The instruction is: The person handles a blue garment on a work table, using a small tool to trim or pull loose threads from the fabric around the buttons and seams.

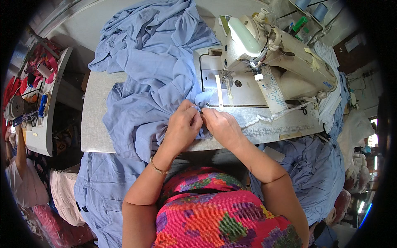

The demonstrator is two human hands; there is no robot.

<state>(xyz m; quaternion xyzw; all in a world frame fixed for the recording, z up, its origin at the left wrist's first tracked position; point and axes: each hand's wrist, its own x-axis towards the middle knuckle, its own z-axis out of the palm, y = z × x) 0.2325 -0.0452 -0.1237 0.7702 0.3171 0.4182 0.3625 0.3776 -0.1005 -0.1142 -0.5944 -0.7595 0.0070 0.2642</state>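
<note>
A light blue cloth garment (144, 97) lies heaped and creased over the left half of the sewing table. At its near right edge my left hand (184, 125) pinches the fabric, thumb and fingers drawn together. Close against it, my right hand (223, 126) is also closed, with its fingertips at the same bit of cloth. A small dark tip shows by those fingertips; what it belongs to is hidden. From beneath the right hand a twisted white cord (264, 118) runs off to the right. Just beyond the hands stands the sewing machine (285, 53), its needle area left of the arm.
A ruler strip (281, 129) follows the table's front edge. Dark-handled scissors (304, 110) lie by the machine's base. More blue garments (308, 165) hang below the table on both sides. Thread spools (320, 12) stand at upper right. Another person's arm (20, 149) shows at far left.
</note>
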